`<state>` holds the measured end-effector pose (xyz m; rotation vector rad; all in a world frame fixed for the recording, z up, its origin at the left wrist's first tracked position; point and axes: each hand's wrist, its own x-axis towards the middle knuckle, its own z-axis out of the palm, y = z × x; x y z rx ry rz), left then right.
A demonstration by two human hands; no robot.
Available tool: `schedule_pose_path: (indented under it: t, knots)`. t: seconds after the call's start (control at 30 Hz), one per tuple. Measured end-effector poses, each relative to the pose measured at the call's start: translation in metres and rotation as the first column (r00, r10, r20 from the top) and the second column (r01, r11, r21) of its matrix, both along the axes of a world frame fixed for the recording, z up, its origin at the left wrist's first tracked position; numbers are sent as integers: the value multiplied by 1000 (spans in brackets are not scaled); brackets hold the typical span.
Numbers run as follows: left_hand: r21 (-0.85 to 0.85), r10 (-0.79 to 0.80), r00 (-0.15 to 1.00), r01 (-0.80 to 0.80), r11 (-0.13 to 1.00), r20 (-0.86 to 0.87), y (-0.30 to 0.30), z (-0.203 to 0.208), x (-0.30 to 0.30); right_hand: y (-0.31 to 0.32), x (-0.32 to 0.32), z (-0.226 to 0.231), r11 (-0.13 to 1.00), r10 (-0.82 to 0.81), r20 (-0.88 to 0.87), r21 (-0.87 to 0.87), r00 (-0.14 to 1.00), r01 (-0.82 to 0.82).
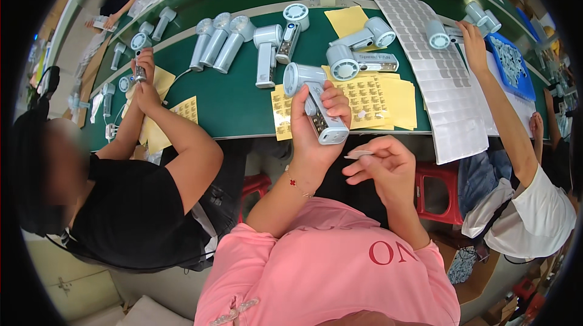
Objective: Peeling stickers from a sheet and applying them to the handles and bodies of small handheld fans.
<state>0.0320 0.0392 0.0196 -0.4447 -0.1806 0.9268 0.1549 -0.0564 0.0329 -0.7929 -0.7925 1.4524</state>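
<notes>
My left hand [314,151] is wrapping around a handheld fan [314,100], thumb on one side of the handle and fingers on the other, and it is holding the fan tilted, head up and away from me, just in front of the table edge. Inner parts are showing along the handle. My right hand [390,165] is pinching narrowly, thumb and fingertips closing on a small thin pale piece [358,154] just beside the fan's lower end, not touching it. I am judging this to be the fitting step, with the piece being readied for the fan; which face is meant for it, I cannot tell. The next move seems to be calling for a steady left grip, the piece squared to the handle and a light press.

Just beyond, yellow sheets [405,104] with small printed marks are lying on the green table [212,121]. Behind them, a pale blue fan [343,62] is lying on its side, and a row of three fans [226,44] is resting farther left. To my right, a large silver-grey sheet [449,116] is hanging over the table edge. A co-worker in black [136,204] is holding a fan on my left; another in white [528,213] is reaching across on my right.
</notes>
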Motion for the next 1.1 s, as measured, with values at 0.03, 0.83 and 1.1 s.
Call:
schedule_pose_path:
  t: [0.03,0.83,1.1]
  knots:
    - [-2,-3,1000,3,1000,-2,-1,0,0,0,-4,3,1000,21,11,-9,1000,-21]
    - [63,56,998,-58,996,36,-9,9,3,6,-22,17,968,-164,368,237,915,78]
    - [52,25,995,-30,998,94,-8,11,3,8,-21,21,961,-154,354,271,922,56]
